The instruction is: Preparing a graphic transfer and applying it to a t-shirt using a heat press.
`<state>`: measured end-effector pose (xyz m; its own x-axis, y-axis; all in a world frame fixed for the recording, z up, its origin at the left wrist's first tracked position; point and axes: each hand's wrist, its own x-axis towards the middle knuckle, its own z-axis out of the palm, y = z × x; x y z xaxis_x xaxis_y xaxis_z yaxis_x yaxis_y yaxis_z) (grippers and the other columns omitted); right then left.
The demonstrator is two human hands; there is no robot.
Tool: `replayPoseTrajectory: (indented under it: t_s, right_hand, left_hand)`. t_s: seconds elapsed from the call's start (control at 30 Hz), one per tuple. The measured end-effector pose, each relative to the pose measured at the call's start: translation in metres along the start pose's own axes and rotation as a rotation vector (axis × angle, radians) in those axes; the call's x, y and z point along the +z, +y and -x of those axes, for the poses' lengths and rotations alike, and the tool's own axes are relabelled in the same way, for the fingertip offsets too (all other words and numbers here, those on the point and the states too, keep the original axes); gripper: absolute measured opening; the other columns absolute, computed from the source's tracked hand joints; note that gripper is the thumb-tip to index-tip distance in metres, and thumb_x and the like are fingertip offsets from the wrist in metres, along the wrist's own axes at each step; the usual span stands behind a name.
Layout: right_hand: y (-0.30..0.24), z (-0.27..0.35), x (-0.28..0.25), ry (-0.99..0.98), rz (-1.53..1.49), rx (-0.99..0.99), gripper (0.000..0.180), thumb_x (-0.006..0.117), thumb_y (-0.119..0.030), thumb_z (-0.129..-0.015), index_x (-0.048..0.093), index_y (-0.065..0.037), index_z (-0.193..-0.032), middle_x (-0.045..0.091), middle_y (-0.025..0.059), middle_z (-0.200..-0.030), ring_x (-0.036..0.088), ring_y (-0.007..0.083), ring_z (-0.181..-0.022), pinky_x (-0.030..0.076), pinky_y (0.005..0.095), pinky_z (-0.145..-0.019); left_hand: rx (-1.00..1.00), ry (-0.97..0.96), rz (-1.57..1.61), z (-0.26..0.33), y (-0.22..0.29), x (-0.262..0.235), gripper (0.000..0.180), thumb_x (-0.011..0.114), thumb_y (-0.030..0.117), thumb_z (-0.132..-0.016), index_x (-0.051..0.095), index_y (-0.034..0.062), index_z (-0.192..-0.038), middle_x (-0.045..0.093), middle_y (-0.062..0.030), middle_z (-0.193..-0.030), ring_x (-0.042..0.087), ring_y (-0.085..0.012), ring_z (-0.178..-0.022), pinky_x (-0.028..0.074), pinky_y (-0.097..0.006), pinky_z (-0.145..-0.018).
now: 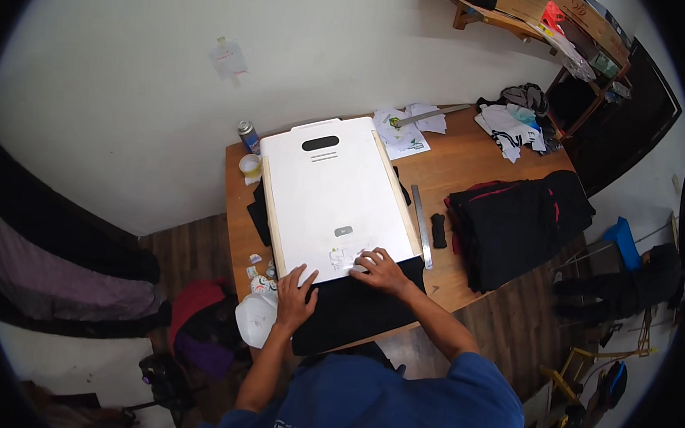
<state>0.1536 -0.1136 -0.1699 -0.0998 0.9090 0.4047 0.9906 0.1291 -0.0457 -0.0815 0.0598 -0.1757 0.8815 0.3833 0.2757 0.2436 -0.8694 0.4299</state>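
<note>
On the bench, two flat hands press down.
Left hand lies on black cloth; right hand touches the white board edge, holding nothing.

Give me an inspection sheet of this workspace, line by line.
Surface: wooden table against a white wall, largely covered.
Job's things: white board with a dark handle slot lying on black fabric; small paper pieces at its near edge.
Clutter: spray can, tape roll, metal ruler, folded black garments, loose papers, white cap.
Grippers: left hand flat on the black fabric, fingers spread; right hand pressing at the board's near edge, fingers by the paper pieces.
Cables: nothing seen.
Surroundings: wooden shelf with boxes, dark wood floor, bags and gear on the floor at right.
</note>
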Motion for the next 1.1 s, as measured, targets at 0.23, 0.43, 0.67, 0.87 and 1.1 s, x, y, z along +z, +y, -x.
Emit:
replayPoseTrajectory:
  t_s: [0.23,0.43,0.67,0.87,1.1]
  right_hand:
    - [0.007,-0.026,-0.079,0.177,0.116,0.144,0.026,0.063,-0.019,-0.081,0.066,-0.024,-0.107,0.061,0.0031,-0.106,0.058,0.0221,-0.105,0.044,0.0419,-0.088]
    - [0.027,-0.085,-0.141,0.455,0.199,0.246,0.031,0.082,-0.019,-0.065,0.069,-0.020,-0.093,0.058,0.0031,-0.100,0.055,0.0239,-0.101,0.040,0.0422,-0.084]
    - [0.072,-0.161,-0.186,0.690,0.328,0.373,0.039,0.084,-0.017,-0.061,0.068,-0.017,-0.097,0.056,0.0044,-0.103,0.054,0.0254,-0.101,0.038,0.0409,-0.086]
    - [0.069,-0.203,-0.213,0.922,0.164,0.544,0.027,0.077,-0.009,-0.075,0.065,-0.010,-0.099,0.058,0.0058,-0.097,0.053,0.0268,-0.094,0.040,0.0367,-0.083]
    - [0.034,-0.089,-0.110,0.609,-0.114,0.794,0.021,0.067,-0.010,-0.082,0.061,-0.007,-0.102,0.059,0.0091,-0.101,0.054,0.0293,-0.098,0.037,0.0392,-0.085]
  left_hand:
    - [0.124,0.111,-0.241,-0.011,0.025,-0.018,0.056,0.070,0.031,-0.082,0.054,0.0170,-0.134,0.037,-0.0139,-0.148,0.026,-0.0335,-0.141,0.016,-0.053,-0.114]
    - [0.175,0.222,-0.391,-0.085,0.028,-0.068,0.074,0.062,0.050,-0.086,0.037,0.0157,-0.147,0.021,-0.0129,-0.157,0.003,-0.0380,-0.147,-0.002,-0.059,-0.114]
    - [0.094,0.151,-0.377,-0.197,0.061,-0.176,0.079,0.056,0.058,-0.086,0.032,0.0169,-0.150,0.018,-0.0111,-0.159,0.009,-0.0369,-0.146,0.005,-0.058,-0.115]
    - [0.177,0.286,-0.432,-0.271,0.044,-0.225,0.076,0.050,0.061,-0.089,0.033,0.0179,-0.149,0.022,-0.0082,-0.157,0.014,-0.0343,-0.146,0.008,-0.054,-0.117]
    - [0.150,0.269,-0.529,-0.354,0.011,-0.246,0.076,0.041,0.066,-0.090,0.028,0.0205,-0.151,0.021,-0.0096,-0.158,0.012,-0.0327,-0.146,0.006,-0.051,-0.118]
